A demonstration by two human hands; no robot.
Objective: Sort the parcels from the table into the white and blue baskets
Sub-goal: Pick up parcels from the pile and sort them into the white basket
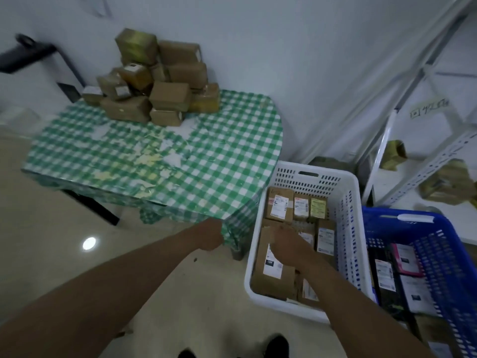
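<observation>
Pale walls and a shiny tiled floor frame a table under a worn green-checked cloth, pushed into the corner. Brown parcels sit heaped at its far edge, against the wall. On the floor to the right of the table stands the white basket, holding brown boxes with white labels, some upright along its far side and a long flat one along its left side. Just to the right, touching or nearly so, is the blue basket, with dark and white packets lying in it. The left hand hangs by the table's near corner, fingers curled in and holding nothing that can be seen. The right hand reaches down into the white basket and rests on the top end of the long box; whether its fingers grip the box or only touch it cannot be told. White metal shelving with a few more brown parcels stands behind the baskets. Two dark shoes show at the bottom edge.
</observation>
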